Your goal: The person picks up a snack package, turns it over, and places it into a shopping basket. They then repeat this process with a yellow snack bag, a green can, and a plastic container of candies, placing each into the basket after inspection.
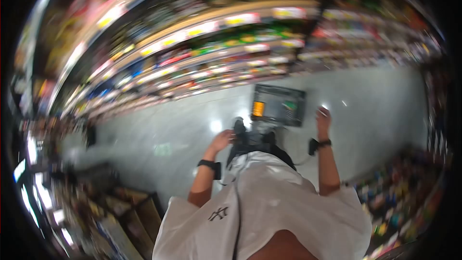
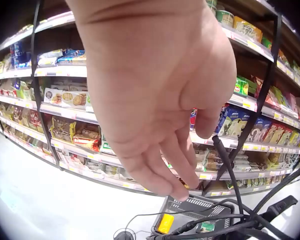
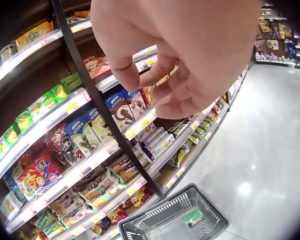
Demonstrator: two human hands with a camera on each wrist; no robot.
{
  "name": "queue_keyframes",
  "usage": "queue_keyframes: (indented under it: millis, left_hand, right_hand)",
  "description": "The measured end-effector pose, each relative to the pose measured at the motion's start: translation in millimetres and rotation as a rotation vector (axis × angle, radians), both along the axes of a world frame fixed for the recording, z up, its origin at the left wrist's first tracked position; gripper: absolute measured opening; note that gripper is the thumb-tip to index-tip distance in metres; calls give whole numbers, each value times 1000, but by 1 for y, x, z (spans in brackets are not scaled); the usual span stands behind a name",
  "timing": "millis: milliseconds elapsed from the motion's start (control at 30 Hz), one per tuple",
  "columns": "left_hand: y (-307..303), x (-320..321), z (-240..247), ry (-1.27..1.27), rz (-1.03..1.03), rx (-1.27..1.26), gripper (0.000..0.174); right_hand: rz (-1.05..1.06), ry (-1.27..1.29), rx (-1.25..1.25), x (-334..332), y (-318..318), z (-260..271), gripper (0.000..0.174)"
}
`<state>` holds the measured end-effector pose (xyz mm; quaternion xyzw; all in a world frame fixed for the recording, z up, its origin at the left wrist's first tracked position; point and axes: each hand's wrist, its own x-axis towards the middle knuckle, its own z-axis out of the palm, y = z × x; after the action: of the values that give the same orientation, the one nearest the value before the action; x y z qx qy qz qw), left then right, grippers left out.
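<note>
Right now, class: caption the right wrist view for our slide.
A loosely curled right hand hovers above a mesh basket beside snack shelves.

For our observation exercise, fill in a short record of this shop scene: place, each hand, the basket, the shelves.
place: shop aisle with a pale glossy floor
left hand: fingers relaxed, holding nothing
right hand: raised, fingers loosely curled, nothing seen in them
basket: dark wire, on the floor ahead of the person, holds a yellow item and a green item
shelves: packed with snack packets, price strips along the edges
</note>
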<state>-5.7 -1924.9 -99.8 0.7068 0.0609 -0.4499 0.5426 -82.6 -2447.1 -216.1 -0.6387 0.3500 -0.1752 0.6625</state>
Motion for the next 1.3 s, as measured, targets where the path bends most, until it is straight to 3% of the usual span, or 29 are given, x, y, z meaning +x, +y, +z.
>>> queue_keyframes:
  millis: [100, 200, 267, 333, 367, 400, 467, 500, 567, 633, 667, 700, 733, 767, 867, 933, 1000, 1033, 1100, 1167, 1233, 1300]
  left_hand:
    - [-2, -14, 7, -54, 52, 69, 45]
    - [15, -32, 8, -104, 154, 92, 44]
    - [26, -39, 16, -120, 215, 121, 43]
    - [41, -46, 10, -97, 255, 138, 43]
    - [43, -48, 19, -70, 274, 153, 45]
    - [44, -50, 35, -46, 302, 173, 47]
    - [50, -51, 47, 2, 327, 164, 49]
    - [53, -49, 53, 25, 353, 163, 50]
    - [54, -42, 73, -14, 359, 105, 52]
    - [65, -38, 78, -85, 400, 85, 52]
    - [71, -34, 71, -130, 428, 88, 52]
    - [78, -30, 65, -173, 454, 91, 52]
    - [85, -28, 63, -235, 497, 60, 53]
    - [93, -29, 65, -254, 540, 57, 52]
    - [112, -33, 61, -328, 659, 37, 51]
    - [127, -39, 60, -295, 696, 70, 50]
    - [138, -50, 42, -309, 791, 21, 50]
    - [142, -54, 42, -276, 790, 18, 50]
    - [158, -54, 54, -220, 777, 22, 51]
    - [167, -53, 64, -201, 847, -32, 51]
    - [175, -41, 69, -204, 866, -23, 48]
    - [183, -27, 72, -219, 847, -19, 47]
  right_hand:
    - [107, 242, -3, 29, 13, 42, 30]
    - [201, 148, -66, 70, 39, 71, 28]
    - [361, -147, -190, 115, 40, 53, 26]
    - [388, -358, -544, 163, 87, 168, 29]
    - [386, -398, -146, 193, 99, 176, 36]
    - [421, -400, -138, 219, 110, 215, 45]
    - [432, -461, -277, 255, 143, 309, 54]
    - [375, -521, -461, 290, 145, 314, 66]
    - [359, -621, -582, 334, 166, 359, 74]
    - [300, -565, -765, 379, 187, 382, 87]
    - [256, -538, -821, 395, 201, 396, 101]
    - [206, -406, -924, 406, 214, 410, 108]
    - [208, -474, -935, 427, 218, 416, 105]
    - [224, -282, -1013, 441, 223, 423, 103]
    - [236, -697, -876, 487, 231, 408, 91]
    - [400, -785, -561, 531, 217, 380, 78]
    - [615, -888, 21, 584, 193, 347, 68]
    - [683, -913, 151, 600, 182, 340, 64]
    - [405, -797, -801, 553, 196, 367, 57]
    - [319, -469, -632, 518, 202, 382, 67]
    - [296, -422, -700, 483, 211, 404, 83]
    - [232, -424, -771, 453, 217, 406, 85]
